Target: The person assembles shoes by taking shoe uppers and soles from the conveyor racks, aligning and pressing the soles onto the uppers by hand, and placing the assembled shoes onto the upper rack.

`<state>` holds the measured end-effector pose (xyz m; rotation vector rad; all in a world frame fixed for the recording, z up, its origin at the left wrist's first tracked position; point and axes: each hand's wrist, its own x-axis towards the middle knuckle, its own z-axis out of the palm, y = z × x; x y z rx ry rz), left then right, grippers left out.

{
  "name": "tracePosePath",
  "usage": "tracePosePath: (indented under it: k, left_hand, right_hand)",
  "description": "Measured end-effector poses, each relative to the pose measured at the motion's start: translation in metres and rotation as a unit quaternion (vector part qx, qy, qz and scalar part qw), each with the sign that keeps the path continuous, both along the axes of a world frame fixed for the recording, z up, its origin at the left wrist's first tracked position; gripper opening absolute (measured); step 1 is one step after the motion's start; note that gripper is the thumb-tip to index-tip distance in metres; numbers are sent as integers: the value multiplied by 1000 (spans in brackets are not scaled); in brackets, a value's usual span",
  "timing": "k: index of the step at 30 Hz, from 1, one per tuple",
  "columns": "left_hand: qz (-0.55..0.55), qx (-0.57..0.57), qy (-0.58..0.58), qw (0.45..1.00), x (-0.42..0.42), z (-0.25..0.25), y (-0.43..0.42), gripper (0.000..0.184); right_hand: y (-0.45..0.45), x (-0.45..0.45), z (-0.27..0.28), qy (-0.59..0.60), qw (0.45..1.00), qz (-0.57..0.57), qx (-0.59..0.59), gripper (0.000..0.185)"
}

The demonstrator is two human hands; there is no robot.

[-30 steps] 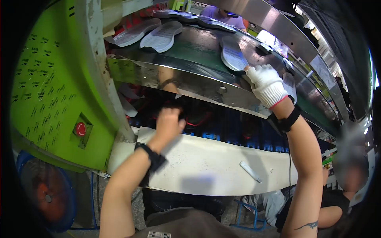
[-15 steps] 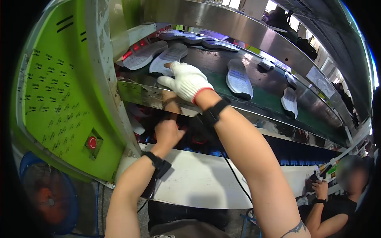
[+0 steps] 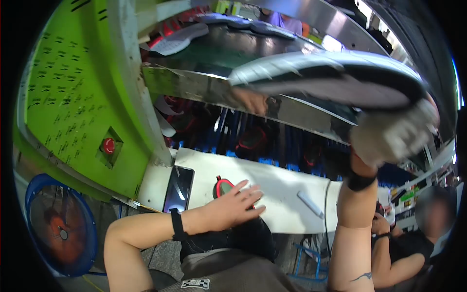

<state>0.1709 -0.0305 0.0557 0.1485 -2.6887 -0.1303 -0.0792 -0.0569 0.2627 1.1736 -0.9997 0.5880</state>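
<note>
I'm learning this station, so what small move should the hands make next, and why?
Probably lower the sole toward the red-edged piece: the gloved right hand holds the sole raised and apart from it, while the bare left hand is spread over that piece by the white ledge.

The gloved right hand [image 3: 391, 136] holds a shoe sole [image 3: 328, 78].

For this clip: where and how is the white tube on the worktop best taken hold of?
Probably by pinching the white tube across its middle, coming from above and the left: it lies slim and slantwise on the worktop, bare surface beside its left edge, and the left hand is on that side.
</note>
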Motion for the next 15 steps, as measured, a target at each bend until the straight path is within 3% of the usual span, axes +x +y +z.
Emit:
tracePosePath:
  k: [2, 3, 4, 6, 7, 8, 10, 11, 13, 15]
  left_hand:
    - [-116, -155, -11, 981, 2, -36, 33, 55]
    - [-149, -142, -2, 979, -2, -55, 53, 54]
    - [-183, -130, 7, 974, -6, -77, 66, 54]
    - [-134, -155, 1, 979, -29, -103, 69, 51]
    - [-113, -138, 12, 984, -37, -102, 70, 49]
    - [-90, -121, 23, 988, -46, -100, 72, 47]
    - [-94, -106, 39, 989, -58, -85, 61, 45]
    - [-89, -88, 51, 991, -61, -71, 55, 43]
    - [-76, -21, 113, 990, -66, -23, 33, 43]
    - [14, 61, 271, 961, -70, 9, 6, 54]
  right_hand:
    - [46, -24, -5, -150, 972, 174, 48, 17]
    - [63, -31, -8, -222, 938, 258, 66, 15]
    - [65, -35, -37, -240, 934, 219, 148, 11]
    - [61, -45, -96, -341, 858, 290, 253, 11]
    - [67, -53, -124, -417, 812, 269, 306, 14]
    - [69, -61, -147, -470, 795, 267, 274, 16]
    - [78, -72, -162, -624, 686, 317, 199, 22]
    - [82, -70, -165, -657, 658, 333, 156, 26]
    - [88, -79, -189, -661, 677, 310, 92, 29]
    - [96, -68, -205, -666, 685, 290, 57, 30]
